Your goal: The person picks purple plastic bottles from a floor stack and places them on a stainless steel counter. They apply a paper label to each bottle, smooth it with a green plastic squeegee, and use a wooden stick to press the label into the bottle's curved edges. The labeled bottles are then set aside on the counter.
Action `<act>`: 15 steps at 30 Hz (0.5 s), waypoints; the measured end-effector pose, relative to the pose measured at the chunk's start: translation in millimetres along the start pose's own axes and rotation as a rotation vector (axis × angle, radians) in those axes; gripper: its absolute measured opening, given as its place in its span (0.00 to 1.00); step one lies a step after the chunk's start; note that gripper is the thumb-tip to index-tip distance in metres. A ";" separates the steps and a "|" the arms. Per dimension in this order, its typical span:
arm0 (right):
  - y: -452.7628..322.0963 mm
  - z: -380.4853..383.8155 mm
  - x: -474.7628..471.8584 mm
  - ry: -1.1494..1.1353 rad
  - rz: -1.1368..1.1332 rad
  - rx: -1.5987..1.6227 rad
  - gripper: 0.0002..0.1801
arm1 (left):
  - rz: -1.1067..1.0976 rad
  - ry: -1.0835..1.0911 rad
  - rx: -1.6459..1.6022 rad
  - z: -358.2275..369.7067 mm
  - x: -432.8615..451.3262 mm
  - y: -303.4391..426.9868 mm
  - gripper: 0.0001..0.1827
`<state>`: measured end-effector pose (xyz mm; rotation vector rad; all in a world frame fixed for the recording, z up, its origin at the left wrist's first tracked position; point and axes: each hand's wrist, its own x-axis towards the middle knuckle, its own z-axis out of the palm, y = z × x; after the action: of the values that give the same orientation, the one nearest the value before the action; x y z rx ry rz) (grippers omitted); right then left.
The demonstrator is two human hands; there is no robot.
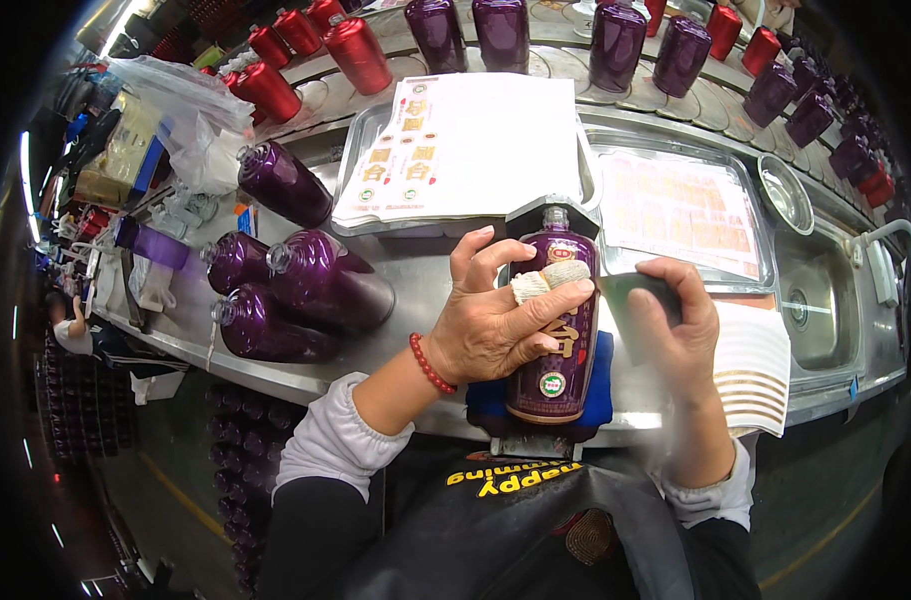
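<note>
My left hand (493, 319), with a red bead bracelet at the wrist, lies across a glossy purple bottle (549, 394). Its index finger presses on the front, and some fingers are spread or raised; off-white wrapping (549, 280) covers others. The bottle lies on its back in a dark holder (553, 201), neck away from me, over a blue pad (604, 375). Gold characters and a round green-and-white emblem decorate its front, partly hidden under my hand. Just right of it, my right hand (676, 322) grips a dark flat scraper-like piece (643, 300), blurred and apart from the bottle.
Decal sheets (500, 142) lie on a metal tray behind the bottle, more sheets (673, 214) on a second tray. Several purple bottles (328, 277) stand left. A conveyor (560, 82) carries purple and red bottles. At right are a sink (808, 315), metal bowl (785, 193) and striped sheets (752, 367).
</note>
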<state>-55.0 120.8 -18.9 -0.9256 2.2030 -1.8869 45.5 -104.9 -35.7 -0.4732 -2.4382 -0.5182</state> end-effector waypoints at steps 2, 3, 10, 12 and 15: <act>-1.6 -2.3 8.8 0.002 -0.002 0.005 0.14 | 0.020 -0.002 0.029 -2.3 6.9 -2.4 0.31; -3.9 -1.2 10.2 0.025 -0.004 0.018 0.14 | 0.025 -0.005 0.045 -3.4 9.2 -4.1 0.31; -1.4 -4.6 9.6 0.002 0.045 -0.029 0.14 | -0.074 0.030 -0.121 -2.3 21.3 -13.6 0.30; -9.1 -5.4 11.5 -0.019 0.034 -0.069 0.13 | -0.112 0.051 -0.233 0.1 20.5 -15.6 0.29; -9.6 1.6 17.8 -0.070 -0.048 -0.039 0.11 | -0.263 0.172 -0.394 9.7 14.5 -11.2 0.26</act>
<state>-65.0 110.1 -5.0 -1.0428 2.2043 -1.8077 24.9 -106.9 -36.8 -0.2494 -2.2451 -1.1152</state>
